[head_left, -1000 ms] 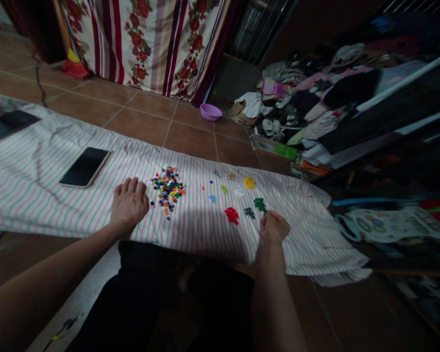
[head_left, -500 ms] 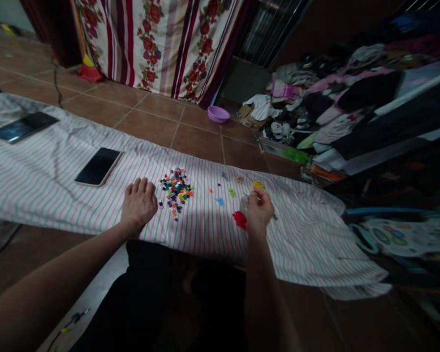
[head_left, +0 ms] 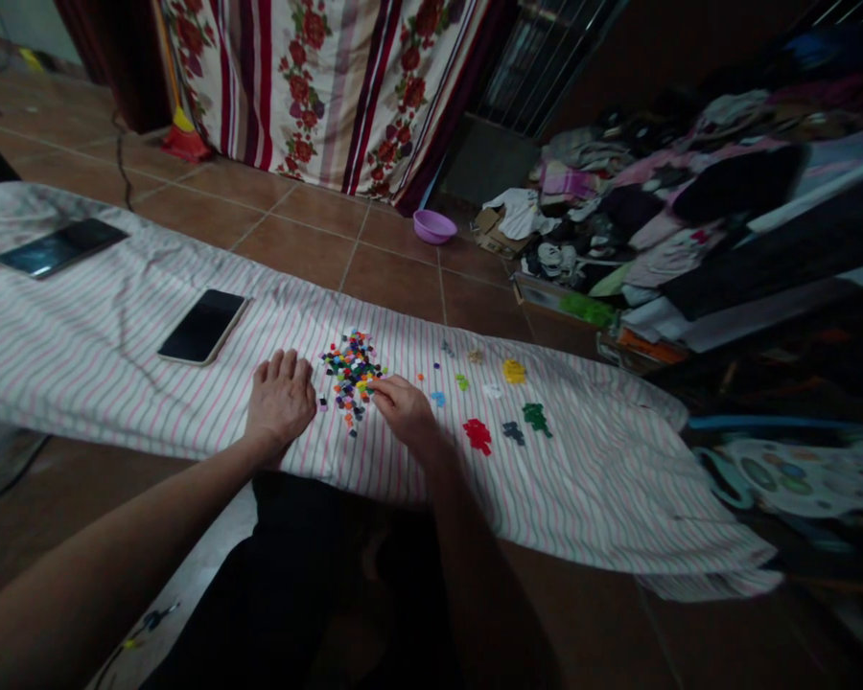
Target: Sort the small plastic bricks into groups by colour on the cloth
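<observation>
A heap of small mixed-colour pieces (head_left: pixel 350 367) lies on a pink-striped cloth (head_left: pixel 115 355) spread over the floor. My left hand (head_left: pixel 280 401) rests flat on the cloth just left of the heap, fingers stretched out. My right hand (head_left: pixel 403 407) reaches the heap's right edge with its fingertips pinched at a piece there. To the right lie small sorted groups: a red group (head_left: pixel 478 435), a dark grey group (head_left: pixel 513 432), a green group (head_left: pixel 536 418), a yellow group (head_left: pixel 513 371), and a light blue group (head_left: pixel 438 398).
A black phone (head_left: pixel 204 327) lies on the cloth to the left, a tablet (head_left: pixel 60 247) farther left. A purple bowl (head_left: pixel 433 226) sits on the tiled floor by a flowered curtain (head_left: pixel 316 86). Piled clothes (head_left: pixel 654 211) fill the right side. My dark-clothed legs (head_left: pixel 316 594) are below.
My right hand has moved left from the sorted groups to the right edge of the mixed heap. My left hand has stayed flat. The view has shifted a little.
</observation>
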A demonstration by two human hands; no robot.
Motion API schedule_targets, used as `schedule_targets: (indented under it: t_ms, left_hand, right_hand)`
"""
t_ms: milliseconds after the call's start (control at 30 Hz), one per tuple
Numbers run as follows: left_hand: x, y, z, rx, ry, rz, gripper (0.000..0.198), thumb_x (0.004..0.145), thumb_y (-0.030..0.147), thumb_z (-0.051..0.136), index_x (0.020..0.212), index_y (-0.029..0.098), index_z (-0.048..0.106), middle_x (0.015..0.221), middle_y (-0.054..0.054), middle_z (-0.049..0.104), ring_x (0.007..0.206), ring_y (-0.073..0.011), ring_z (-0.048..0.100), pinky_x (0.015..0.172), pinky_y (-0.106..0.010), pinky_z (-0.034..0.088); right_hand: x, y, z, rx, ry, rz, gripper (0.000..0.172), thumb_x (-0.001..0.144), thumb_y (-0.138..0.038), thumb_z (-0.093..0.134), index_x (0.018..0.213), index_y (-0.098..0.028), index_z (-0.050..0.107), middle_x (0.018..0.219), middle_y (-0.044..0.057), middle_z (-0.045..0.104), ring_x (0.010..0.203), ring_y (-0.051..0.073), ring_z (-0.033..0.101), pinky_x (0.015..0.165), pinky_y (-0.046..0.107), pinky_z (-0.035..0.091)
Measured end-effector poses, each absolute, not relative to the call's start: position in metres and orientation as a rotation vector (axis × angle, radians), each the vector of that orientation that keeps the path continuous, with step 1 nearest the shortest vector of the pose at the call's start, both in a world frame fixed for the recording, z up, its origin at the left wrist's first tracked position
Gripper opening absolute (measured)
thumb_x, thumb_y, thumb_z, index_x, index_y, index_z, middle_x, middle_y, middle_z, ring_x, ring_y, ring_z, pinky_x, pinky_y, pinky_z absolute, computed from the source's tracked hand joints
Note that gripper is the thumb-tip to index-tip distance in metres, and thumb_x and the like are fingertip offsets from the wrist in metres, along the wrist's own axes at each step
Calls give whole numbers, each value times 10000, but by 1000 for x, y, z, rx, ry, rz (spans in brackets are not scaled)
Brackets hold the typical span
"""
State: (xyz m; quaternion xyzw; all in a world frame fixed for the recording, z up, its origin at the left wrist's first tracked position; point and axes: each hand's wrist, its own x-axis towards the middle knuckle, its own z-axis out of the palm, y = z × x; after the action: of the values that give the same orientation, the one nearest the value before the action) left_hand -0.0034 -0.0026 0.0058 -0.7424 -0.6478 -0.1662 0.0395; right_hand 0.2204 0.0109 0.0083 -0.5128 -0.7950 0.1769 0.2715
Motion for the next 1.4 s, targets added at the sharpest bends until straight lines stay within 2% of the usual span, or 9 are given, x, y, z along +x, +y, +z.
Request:
schedule_targets:
  t_ms: [267, 500, 833, 1133, 1400]
  left_hand:
    - [-3, -3, 7, -2286, -2028, -531, 367, 924, 268, 334, 1178, 153, 572, 1398, -183, 525, 1366, -334, 393, 1087, -504, 304]
    - [-3, -2, 5, -2288, -2024, -539, 373, 918, 268, 329, 1179, 158, 572, 1405, -184, 516, 1370, -337, 377, 1087, -515, 297]
    - [-3, -3, 6, -2258, -2003, -464, 377, 940, 275, 306, 1183, 153, 567, 1412, -175, 515, 1364, -332, 395, 1086, -487, 306]
    - [-3, -2, 6, -2269, -2004, -462, 386, 942, 266, 311, 1186, 121, 571, 1418, -195, 510, 1362, -355, 401, 1083, -500, 309]
    - [-3, -2, 4, -2267, -2002, -532, 368, 933, 267, 326, 1167, 144, 582, 1395, -183, 529, 1361, -336, 401, 1091, -493, 299]
  right_hand:
    - [217, 13, 2, -1448, -2175, 410, 233, 853, -119, 542, 1021, -197, 683, 877, 40, 646, 845, 188, 592, 810, 303, 476]
    - [213, 10, 4, -1489, -2156, 357, 202, 857, -139, 549, 1010, -213, 658, 885, 48, 645, 860, 205, 598, 807, 317, 470]
    - [213, 13, 2, -1455, -2097, 429, 82, 851, -152, 576, 880, -215, 620, 847, 22, 628, 792, 176, 591, 770, 291, 466]
    - [213, 10, 1, -1452, -2164, 313, 200, 842, -135, 533, 1001, -198, 636, 911, 52, 645, 893, 205, 601, 833, 308, 460]
    - [215, 9, 1, -1413, -2138, 349, 304, 783, -101, 502, 1030, -196, 651, 876, 40, 632, 833, 186, 592, 802, 292, 474]
